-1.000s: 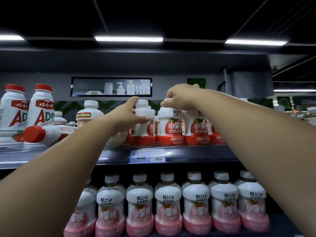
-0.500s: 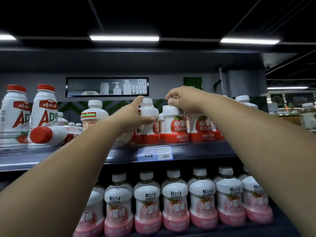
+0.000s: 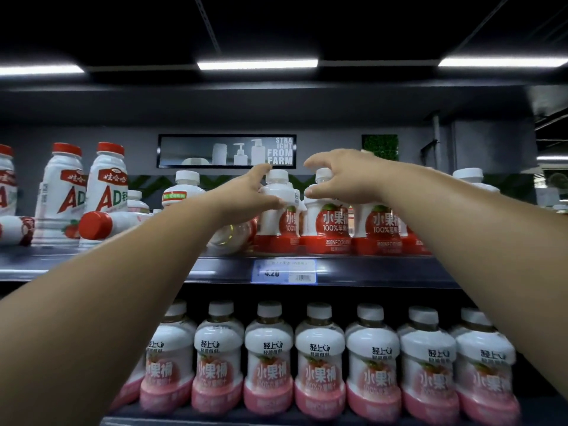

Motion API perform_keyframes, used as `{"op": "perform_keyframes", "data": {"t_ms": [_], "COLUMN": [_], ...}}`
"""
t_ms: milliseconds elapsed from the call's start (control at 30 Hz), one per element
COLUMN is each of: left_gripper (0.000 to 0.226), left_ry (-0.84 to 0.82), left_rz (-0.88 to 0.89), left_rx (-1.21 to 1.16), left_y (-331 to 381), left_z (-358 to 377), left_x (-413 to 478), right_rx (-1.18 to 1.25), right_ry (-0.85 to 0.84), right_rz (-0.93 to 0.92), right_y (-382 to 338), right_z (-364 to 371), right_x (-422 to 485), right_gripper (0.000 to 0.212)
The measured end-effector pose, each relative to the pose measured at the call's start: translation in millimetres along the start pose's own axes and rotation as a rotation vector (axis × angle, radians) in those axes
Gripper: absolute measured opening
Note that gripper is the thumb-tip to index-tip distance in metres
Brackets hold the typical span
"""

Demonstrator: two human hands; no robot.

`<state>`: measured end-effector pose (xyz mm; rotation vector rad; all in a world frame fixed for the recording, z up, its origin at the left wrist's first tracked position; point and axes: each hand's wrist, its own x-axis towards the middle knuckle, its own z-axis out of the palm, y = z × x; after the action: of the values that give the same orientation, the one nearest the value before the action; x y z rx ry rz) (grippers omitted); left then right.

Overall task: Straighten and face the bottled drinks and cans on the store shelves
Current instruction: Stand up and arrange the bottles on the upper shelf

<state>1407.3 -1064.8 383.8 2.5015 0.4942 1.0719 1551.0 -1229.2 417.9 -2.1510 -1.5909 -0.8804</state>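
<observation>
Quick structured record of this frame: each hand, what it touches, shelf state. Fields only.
left hand: grips shoulder of white-capped red-label bottle, whose label is turned partly sideways
right hand: cupped over cap of neighbouring red-label bottle; grip unclear
upper shelf: red-capped white bottle lying on its side, left of the hands
lower shelf: row of pink-label white-capped bottles, upright, labels forward
price tag: blue-edged, on upper shelf edge below the hands
</observation>
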Motion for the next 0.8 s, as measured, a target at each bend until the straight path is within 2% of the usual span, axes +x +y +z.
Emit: {"op": "perform_keyframes", "data": {"t_ms": [133, 300, 467, 533, 600, 700, 800], "left_gripper": [0.099, 0.120, 0.094, 0.077, 0.062, 0.045, 0.040], "left_ry": [0.000, -0.104, -0.129, -0.118, -0.093, -0.034, 0.082], "left_rz": [0.025, 0.100, 0.153, 0.225, 0.283, 0.290, 0.274], "left_rx": [0.165, 0.529, 0.742, 0.744, 0.678, 0.475, 0.234], "left_y": [-3.0, -21.1, -36.6, -39.8, -41.0, -33.2, -19.3], "left_z": [-8.4, -29.7, -45.8, -48.0, -52.8, -68.1, -78.5], "left_x": [-8.7, -24.2, -33.1, -33.1, -30.6, -22.9, -10.9], "right_rx": [-0.067, -0.092, 0.003, 0.072, 0.065, 0.056, 0.042], "right_ry": [0.066, 0.017, -0.130, -0.171, -0.143, -0.086, -0.059], "right_rz": [-0.089, -0.110, -0.077, -0.057, -0.044, -0.011, 0.008], "right_y": [-17.1, -38.5, -60.4, -66.1, -70.3, -71.6, -70.1], "right_z": [5.9, 9.7, 12.2, 11.6, 11.5, 8.8, 8.2], "right_x": [10.1, 23.4, 36.6, 40.5, 44.4, 48.1, 46.7], "right_gripper": [0.070, 0.072, 0.075, 0.068, 0.065, 0.078, 0.071]}}
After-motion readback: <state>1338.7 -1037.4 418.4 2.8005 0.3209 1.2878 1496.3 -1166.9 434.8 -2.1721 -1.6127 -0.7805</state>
